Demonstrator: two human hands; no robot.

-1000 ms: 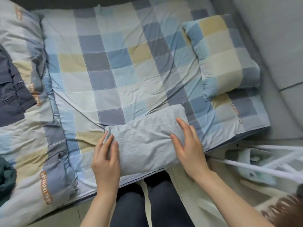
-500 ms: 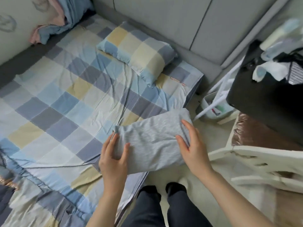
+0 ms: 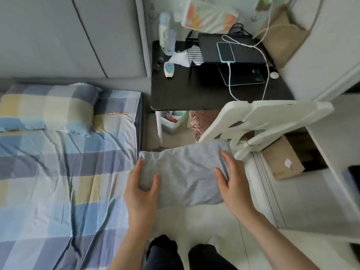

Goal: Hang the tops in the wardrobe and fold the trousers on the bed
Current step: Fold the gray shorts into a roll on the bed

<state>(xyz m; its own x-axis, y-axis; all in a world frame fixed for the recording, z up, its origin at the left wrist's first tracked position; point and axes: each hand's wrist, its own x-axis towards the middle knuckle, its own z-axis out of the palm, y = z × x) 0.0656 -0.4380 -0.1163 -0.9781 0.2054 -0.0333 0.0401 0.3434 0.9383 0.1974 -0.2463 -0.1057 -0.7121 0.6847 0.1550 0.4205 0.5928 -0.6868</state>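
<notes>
We held the folded trousers (image 3: 183, 178) with our left hand (image 3: 141, 189) and right hand (image 3: 232, 179) gripping the ends, so we probably needed somewhere to set them down.

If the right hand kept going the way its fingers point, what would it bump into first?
Probably the white chair: the right hand, holding the folded grey trousers, points up-frame toward it, though depth is unclear.

- The bed (image 3: 58, 182) carries a checked sheet, with a matching pillow (image 3: 46, 108) at its head end.
- The black desk (image 3: 194, 94) bears a phone (image 3: 225, 52) near its back edge.
</notes>
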